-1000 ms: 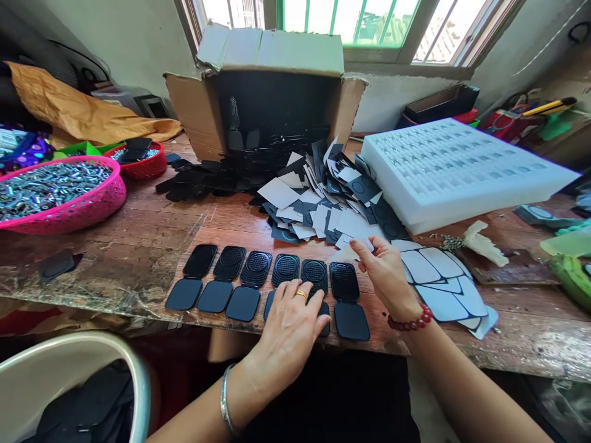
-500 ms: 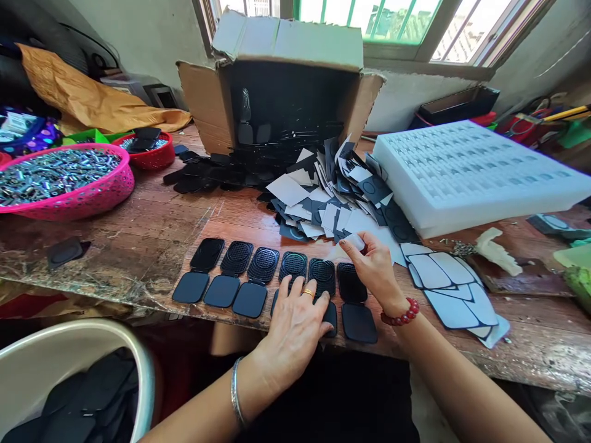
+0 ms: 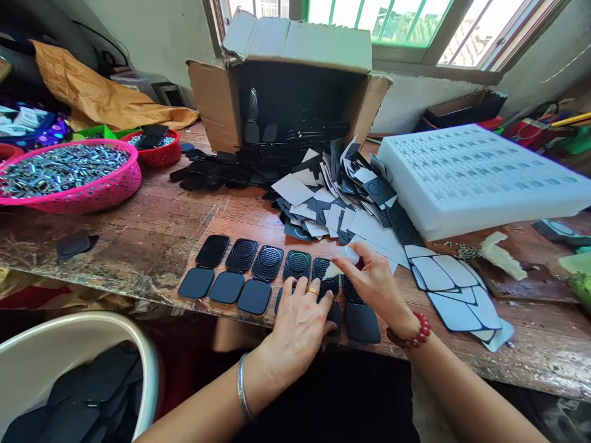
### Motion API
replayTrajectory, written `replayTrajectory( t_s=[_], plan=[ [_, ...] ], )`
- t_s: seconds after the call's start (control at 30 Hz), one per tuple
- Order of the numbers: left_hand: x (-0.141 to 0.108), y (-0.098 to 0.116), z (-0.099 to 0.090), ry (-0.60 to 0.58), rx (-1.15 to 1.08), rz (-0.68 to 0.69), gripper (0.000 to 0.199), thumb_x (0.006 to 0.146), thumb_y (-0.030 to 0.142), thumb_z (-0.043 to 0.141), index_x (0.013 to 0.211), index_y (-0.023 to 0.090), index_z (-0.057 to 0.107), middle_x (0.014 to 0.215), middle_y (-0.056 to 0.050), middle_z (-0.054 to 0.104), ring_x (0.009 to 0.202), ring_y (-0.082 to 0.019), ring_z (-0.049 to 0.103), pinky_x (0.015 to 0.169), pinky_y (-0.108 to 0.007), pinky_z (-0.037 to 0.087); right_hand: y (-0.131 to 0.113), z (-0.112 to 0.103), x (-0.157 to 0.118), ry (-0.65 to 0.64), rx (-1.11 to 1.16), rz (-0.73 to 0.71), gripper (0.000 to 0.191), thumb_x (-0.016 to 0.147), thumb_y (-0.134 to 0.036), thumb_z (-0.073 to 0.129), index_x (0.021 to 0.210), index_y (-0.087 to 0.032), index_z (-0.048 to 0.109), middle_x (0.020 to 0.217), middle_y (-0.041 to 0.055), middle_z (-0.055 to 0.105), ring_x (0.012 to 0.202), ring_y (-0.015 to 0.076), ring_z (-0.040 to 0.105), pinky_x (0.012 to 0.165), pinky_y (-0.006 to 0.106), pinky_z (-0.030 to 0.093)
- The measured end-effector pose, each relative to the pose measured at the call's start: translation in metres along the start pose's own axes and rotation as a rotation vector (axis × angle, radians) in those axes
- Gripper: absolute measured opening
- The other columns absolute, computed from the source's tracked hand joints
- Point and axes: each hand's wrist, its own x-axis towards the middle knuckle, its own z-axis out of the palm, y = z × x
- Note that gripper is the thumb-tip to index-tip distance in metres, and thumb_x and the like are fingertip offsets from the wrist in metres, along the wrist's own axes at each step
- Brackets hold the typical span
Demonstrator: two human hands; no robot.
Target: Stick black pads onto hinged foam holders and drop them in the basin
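6 black, rounded-square, hinged plastic cases (image 3: 255,296) lie open in a row on the brown wood-grained tabletop (image 3: 152,240), from 8 to 5 o'clock about the view's centre. Their grooved halves face 12 and their smooth halves face 6. At 6 o'clock the left hand (image 3: 298,329), wearing a yellow metal ring (image 3: 313,290), lies palm down over the smooth halves of the 4th and 5th cases from the left. Its grip is released, fingers spread and slightly bent. At 4 o'clock the right hand (image 3: 376,280) pinches a small, white, translucent, tapered object (image 3: 348,253) between thumb and fingers. The tip points toward 8 o'clock, over the 5th case's grooved half; whether it touches, I cannot tell. This hand hides part of the 6th case.

Overlapping white rounded-square sheets with dark borders (image 3: 455,311) lie between 3 and 4 o'clock. A loose heap of black and white cards (image 3: 293,189) spreads near 1 o'clock, before an open brown cardboard box (image 3: 295,43) at 12. A pink perforated plastic basket (image 3: 96,195) of shiny metal pieces sits at 9.
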Motion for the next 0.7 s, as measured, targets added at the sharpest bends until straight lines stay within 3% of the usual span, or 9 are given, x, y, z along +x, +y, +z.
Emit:
replayTrajectory(
  t_s=[0.27,0.43,0.7],
  plan=[
    [0.000,-0.001,0.004,0.008,-0.007,0.002,0.048,0.091,0.044,0.064,0.133,0.022,0.059,0.141,-0.012,0.056,0.121,-0.033,0.052,0.103,-0.052,0.038,0.006,0.022,0.022,0.077,-0.017,-0.041,0.025,0.082,-0.037,0.061,0.068,-0.022,0.048,0.058,-0.0053,0.045,0.053,0.0121,0.038,0.053,0.027,0.030],
    [-0.002,-0.002,0.004,0.015,0.002,0.003,0.048,0.091,0.044,0.063,0.133,0.021,0.059,0.139,-0.013,0.057,0.122,-0.033,0.052,0.104,-0.054,0.037,0.012,0.008,0.026,0.112,-0.069,-0.011,0.026,0.081,-0.039,0.062,0.066,-0.022,0.048,0.054,-0.0059,0.043,0.050,0.0118,0.036,0.052,0.027,0.029],
    [-0.003,0.000,0.005,0.040,-0.027,0.008,0.045,0.091,0.041,0.065,0.130,0.020,0.060,0.140,-0.013,0.057,0.122,-0.033,0.052,0.105,-0.055,0.036,0.016,-0.017,0.004,0.065,-0.134,0.091,0.029,0.079,-0.047,0.062,0.069,-0.021,0.054,0.053,-0.0061,0.039,0.050,0.0112,0.032,0.049,0.027,0.026]
  ],
)
